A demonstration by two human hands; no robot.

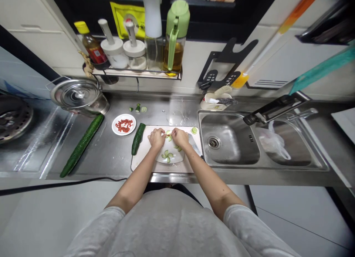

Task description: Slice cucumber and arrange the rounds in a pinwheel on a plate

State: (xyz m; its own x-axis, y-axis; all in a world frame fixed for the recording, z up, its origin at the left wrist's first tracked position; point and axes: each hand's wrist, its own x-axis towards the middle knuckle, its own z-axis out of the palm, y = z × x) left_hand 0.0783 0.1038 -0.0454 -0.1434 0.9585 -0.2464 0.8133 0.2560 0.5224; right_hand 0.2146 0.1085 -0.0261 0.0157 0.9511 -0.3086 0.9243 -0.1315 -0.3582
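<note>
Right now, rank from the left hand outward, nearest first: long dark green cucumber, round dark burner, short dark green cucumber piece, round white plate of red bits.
1. Short cucumber piece, just left of the left hand
2. White plate, left, beyond the piece
3. Long cucumber, farther left
4. Dark burner, far left at the picture's edge

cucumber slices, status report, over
Left hand, right hand: fingertips close together. Cucumber slices fanned on plate, near side. Knife beside right wrist.
</note>
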